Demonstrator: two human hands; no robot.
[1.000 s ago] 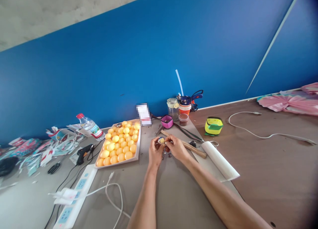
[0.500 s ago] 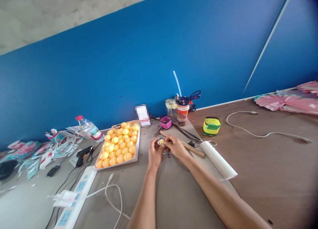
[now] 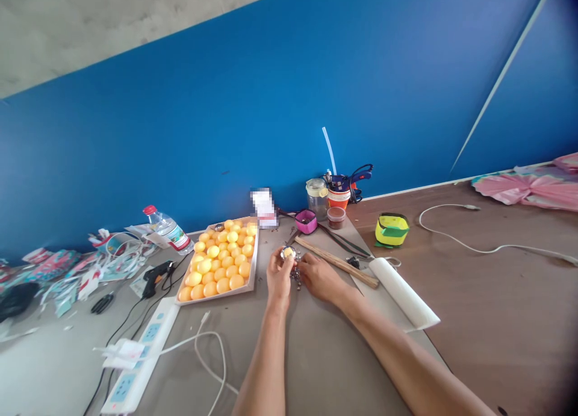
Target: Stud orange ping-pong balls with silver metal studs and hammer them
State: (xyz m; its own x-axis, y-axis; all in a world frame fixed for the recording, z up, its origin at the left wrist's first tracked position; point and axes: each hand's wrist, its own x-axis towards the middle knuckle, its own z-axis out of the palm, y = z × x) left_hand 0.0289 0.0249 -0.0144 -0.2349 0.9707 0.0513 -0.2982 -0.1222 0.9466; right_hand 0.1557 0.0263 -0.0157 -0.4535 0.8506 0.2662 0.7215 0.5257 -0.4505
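Note:
Near the middle of the grey work surface, my left hand [image 3: 280, 279] is closed around a small ball [image 3: 288, 253] with a pale yellow face and shiny beads around it. Just to its right, my right hand [image 3: 320, 276] rests low with its fingers curled beside several small dark metallic beads [image 3: 295, 274]. Whether its fingertips pinch one of them is too small to tell. Behind my right hand a wooden stick [image 3: 336, 260] lies slantwise.
A box [image 3: 254, 265] of orange balls stands left of my hands. Farther left are a bottle [image 3: 170, 230], a glue gun [image 3: 156, 277] and a power strip [image 3: 143, 356]. A white roll [image 3: 404, 292] and a yellow-green band [image 3: 392, 230] lie to the right.
My right hand has come away from the ball and moved down to the beads on the surface. The ball has stayed in my left hand. The whole view has shifted slightly.

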